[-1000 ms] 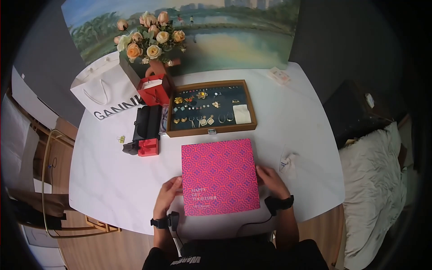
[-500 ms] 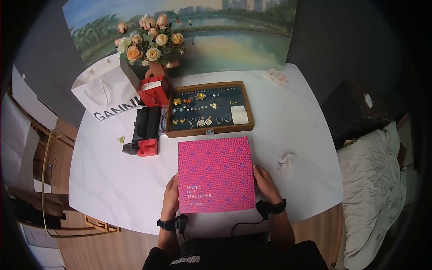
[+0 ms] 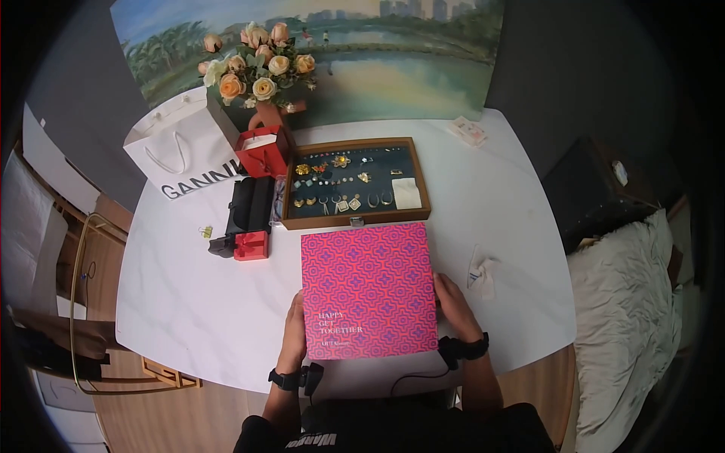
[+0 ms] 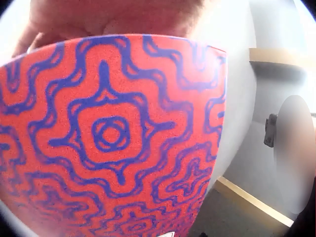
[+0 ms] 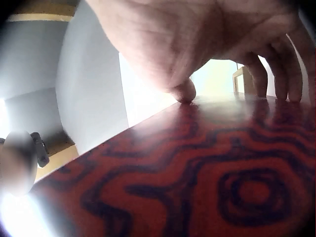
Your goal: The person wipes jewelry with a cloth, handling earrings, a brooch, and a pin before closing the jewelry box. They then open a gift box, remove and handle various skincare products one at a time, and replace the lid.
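A square pink box (image 3: 368, 279) with a purple maze pattern and the words "HAPPY GET TOGETHER" is held between both hands over the front of the table. My left hand (image 3: 293, 332) presses the box's left side, its fingers lying along the wall. In the left wrist view the palm (image 4: 113, 17) shows beyond the patterned edge, its fingers mostly hidden. On the opposite side, my right hand (image 3: 457, 306) presses the right wall. The right wrist view shows that hand's thumb and fingertips (image 5: 185, 93) on the patterned surface, a gap between thumb and fingers.
Just behind the box lies a wooden jewelry case (image 3: 355, 221). At left stand a white paper bag (image 3: 177, 151), a red bag (image 3: 260, 151), black cases (image 3: 251, 204) and a small red box (image 3: 251, 245). A small clear pouch (image 3: 481, 275) lies at right.
Between both hands, the pink box has shifted slightly away from the body, its far edge now nearer the jewelry case, and looks slightly larger. The left fingers now lie flatter along its side.
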Available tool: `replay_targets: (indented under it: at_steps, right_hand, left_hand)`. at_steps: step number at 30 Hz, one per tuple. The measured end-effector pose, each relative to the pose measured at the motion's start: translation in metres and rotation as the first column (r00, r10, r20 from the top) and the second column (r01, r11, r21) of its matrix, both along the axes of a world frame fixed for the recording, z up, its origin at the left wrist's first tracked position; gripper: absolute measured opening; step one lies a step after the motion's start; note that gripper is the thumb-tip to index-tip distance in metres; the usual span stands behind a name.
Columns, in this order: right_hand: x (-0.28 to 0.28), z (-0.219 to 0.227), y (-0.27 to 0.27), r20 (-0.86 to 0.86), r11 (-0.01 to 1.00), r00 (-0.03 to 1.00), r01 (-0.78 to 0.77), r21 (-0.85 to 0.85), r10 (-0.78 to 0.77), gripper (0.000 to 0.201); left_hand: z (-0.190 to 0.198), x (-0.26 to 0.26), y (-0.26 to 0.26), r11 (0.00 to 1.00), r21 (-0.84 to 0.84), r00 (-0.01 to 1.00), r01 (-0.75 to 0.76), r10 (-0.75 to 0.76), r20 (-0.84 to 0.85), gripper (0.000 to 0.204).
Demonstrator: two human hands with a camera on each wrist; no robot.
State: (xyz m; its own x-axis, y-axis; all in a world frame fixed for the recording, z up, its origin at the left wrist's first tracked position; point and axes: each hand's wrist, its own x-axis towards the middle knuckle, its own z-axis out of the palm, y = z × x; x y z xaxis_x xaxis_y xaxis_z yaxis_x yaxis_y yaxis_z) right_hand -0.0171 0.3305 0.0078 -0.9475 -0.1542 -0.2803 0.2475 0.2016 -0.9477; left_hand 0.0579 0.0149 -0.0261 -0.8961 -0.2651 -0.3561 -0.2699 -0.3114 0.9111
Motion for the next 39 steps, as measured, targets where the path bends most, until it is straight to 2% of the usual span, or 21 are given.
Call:
replay_targets:
  at_steps: [2,4,8,10,16,23,29,31,35,37,39]
  right_hand:
    - [0.000,0.001,0.001,0.000,0.998,0.999,0.035,-0.048,-0.035,0.050]
    - [-0.002,-0.001,0.006,0.109,1.000,0.994,-0.002,-0.024,0.004,0.054]
    - [-0.003,-0.004,0.011,0.127,0.994,0.991,-0.016,-0.111,0.030,0.057]
    - [-0.002,-0.004,0.011,0.095,0.966,0.995,-0.004,-0.259,0.029,0.054]
    - [-0.006,-0.006,0.019,0.208,0.968,0.974,-0.042,-0.248,0.095,0.057]
    - [-0.009,0.006,0.019,0.213,0.966,0.966,-0.097,-0.241,0.150,0.060]
    - [-0.016,0.007,0.019,0.226,0.927,0.950,-0.124,-0.353,0.213,0.060]
    - [-0.019,-0.001,0.020,0.287,0.913,0.934,-0.087,-0.398,0.214,0.061]
    - [-0.020,0.011,0.016,0.278,0.894,0.931,-0.094,-0.438,0.235,0.061]
    - [-0.018,0.017,0.015,0.299,0.890,0.922,-0.092,-0.447,0.245,0.065]
    - [-0.015,0.027,0.011,0.313,0.895,0.920,-0.079,-0.440,0.235,0.065]
  left_hand:
    - [-0.002,0.002,0.000,1.000,0.005,1.000,0.014,-0.014,-0.021,0.061]
    - [0.001,0.003,0.003,0.989,-0.143,0.999,0.026,-0.030,-0.026,0.060]
    - [-0.003,0.002,0.004,0.994,-0.107,1.000,0.016,-0.017,-0.009,0.061]
    - [0.001,0.001,0.006,0.997,-0.079,0.999,0.019,-0.021,-0.028,0.061]
    - [0.010,-0.002,0.006,0.990,-0.126,0.998,0.066,-0.065,0.006,0.065]
    - [0.026,-0.003,0.002,0.979,-0.126,0.987,0.159,-0.156,0.033,0.070]
    - [0.053,-0.004,0.005,0.961,-0.180,0.977,0.209,-0.198,0.082,0.078]
    - [0.064,-0.004,0.007,0.943,-0.210,0.965,0.258,-0.241,0.105,0.081]
    - [0.057,-0.007,-0.003,0.929,-0.226,0.954,0.294,-0.272,0.125,0.083]
    - [0.068,-0.009,-0.004,0.899,-0.254,0.933,0.356,-0.327,0.149,0.085]
    - [0.068,-0.010,-0.004,0.914,-0.228,0.942,0.335,-0.314,0.121,0.086]
